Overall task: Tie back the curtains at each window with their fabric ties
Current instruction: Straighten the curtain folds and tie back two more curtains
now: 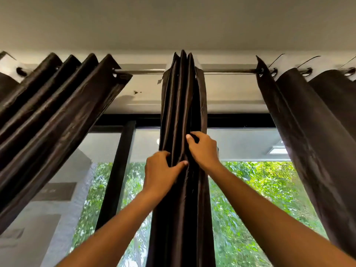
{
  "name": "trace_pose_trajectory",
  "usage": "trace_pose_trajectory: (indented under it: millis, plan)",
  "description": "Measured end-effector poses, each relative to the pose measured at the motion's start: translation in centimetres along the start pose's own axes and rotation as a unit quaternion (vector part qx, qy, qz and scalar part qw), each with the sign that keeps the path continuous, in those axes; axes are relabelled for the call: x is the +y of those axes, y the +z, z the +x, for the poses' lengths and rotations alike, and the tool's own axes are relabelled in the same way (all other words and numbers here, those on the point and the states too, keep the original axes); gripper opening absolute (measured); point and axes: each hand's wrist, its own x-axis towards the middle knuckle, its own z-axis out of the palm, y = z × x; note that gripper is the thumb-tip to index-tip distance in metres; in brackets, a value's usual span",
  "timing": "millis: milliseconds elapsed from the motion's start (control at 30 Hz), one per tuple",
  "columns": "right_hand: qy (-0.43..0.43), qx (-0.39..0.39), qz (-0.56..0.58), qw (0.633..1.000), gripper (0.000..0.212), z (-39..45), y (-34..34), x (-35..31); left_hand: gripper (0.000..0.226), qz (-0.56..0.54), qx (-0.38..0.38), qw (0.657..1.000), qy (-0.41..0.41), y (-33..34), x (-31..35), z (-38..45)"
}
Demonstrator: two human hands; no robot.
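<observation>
Dark satin curtain [179, 105] bunched btwn both hands, glass [250, 189] open beside.

One head-worn wide-angle view tilts steeply upward from close below the curtain rod [229, 70], taking in the ceiling [173, 22], the window [250, 189] straight ahead and the gathered curtain [181, 97] within arm's reach.

ceiling [173, 20] pale | window [250, 199] black-framed (green foliage outside) | daylight
</observation>
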Motion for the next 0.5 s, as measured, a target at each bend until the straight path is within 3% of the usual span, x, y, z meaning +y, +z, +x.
trace_pose_trajectory:
  millis: [100,267,367,500]
  plan:
    - [0.012,-0.031,-0.027,0.999,0.028,4.0,0.0,-1.1,0.048,-0.001,-0.007,1.0,-0.02,-0.1,0.6,4.0]
    - [-0.113,-0.103,-0.073,0.986,0.034,4.4,0.5,-4.5,0.039,-0.094,-0.019,0.994,-0.056,-0.3,0.9,4.7]
    - [-0.1,-0.129,-0.107,0.981,0.033,3.0,-0.7,-4.0,0.04,-0.125,-0.046,0.986,-0.097,-0.1,0.9,3.3]
    - [-0.052,-0.141,-0.14,0.979,0.031,-3.3,-1.6,-1.4,0.027,-0.059,-0.056,0.993,-0.083,0.2,0.9,-1.1]
